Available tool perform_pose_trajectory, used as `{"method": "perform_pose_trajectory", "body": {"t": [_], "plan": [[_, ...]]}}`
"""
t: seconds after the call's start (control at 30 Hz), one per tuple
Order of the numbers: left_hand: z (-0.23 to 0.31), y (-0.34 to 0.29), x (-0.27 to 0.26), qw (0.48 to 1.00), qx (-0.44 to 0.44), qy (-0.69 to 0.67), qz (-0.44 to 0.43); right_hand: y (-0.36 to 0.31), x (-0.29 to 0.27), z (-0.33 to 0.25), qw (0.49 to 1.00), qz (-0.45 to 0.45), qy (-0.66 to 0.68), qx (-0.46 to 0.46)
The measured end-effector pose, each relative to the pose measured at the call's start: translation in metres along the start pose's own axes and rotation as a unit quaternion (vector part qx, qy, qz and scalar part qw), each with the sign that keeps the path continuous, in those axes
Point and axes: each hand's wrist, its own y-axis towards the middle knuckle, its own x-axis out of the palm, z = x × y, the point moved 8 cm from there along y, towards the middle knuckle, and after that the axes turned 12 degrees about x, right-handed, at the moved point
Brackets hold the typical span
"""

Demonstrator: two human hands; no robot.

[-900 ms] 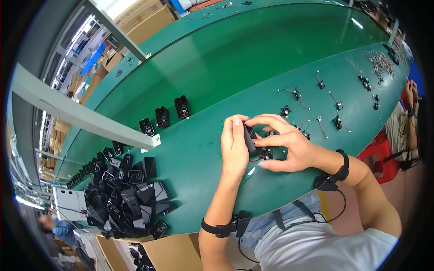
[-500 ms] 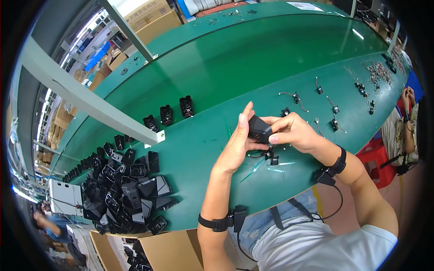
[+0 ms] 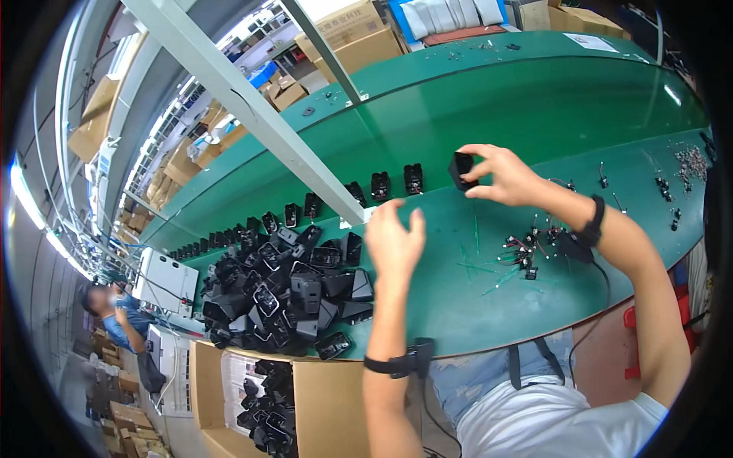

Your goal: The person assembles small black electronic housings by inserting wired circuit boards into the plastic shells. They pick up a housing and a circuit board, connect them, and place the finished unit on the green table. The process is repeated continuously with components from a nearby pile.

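My right hand [image 3: 505, 175] pinches a black plastic housing [image 3: 460, 169] between thumb and fingers, held over the near edge of the green belt. Its inside is mostly hidden by the fingers. My left hand [image 3: 394, 246] is off the housing, fingers apart and nothing in it, beside a large heap of black housings [image 3: 305, 287]. Black housings [image 3: 413, 179] stand in a row along the belt, left of the held one. On the bench below my right forearm lies a cluster of small black parts with wires [image 3: 524, 252], among thin green strips [image 3: 500, 284].
A pale metal post [image 3: 256, 114] rises from the bench beside the heap. An open cardboard box [image 3: 328, 408] with more housings is below the bench edge. A white machine [image 3: 166, 281] and a person in blue [image 3: 126, 327] are at far left. Small metal pieces [image 3: 691, 163] lie far right.
My hands have parted: the left has let go of the housing and moved toward the heap, while the right has carried it up to the belt's edge. The view has swung left.
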Motion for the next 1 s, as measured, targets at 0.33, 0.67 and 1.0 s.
{"method": "perform_pose_trajectory", "body": {"t": [0.33, 0.67, 1.0], "plan": [[-0.133, -0.036, -0.021, 0.866, -0.104, 0.288, -0.397, 0.081, 0.110, 0.058, 0.963, -0.101, -0.247, 0.024], [-0.134, -0.022, -0.015, 0.837, -0.055, 0.328, -0.434, -0.034, 0.008, 0.037, 0.960, -0.274, -0.039, 0.032], [0.039, 0.012, 0.002, 0.957, 0.066, 0.031, -0.282, -0.095, 0.032, 0.029, 0.967, -0.255, -0.028, 0.002]]}}
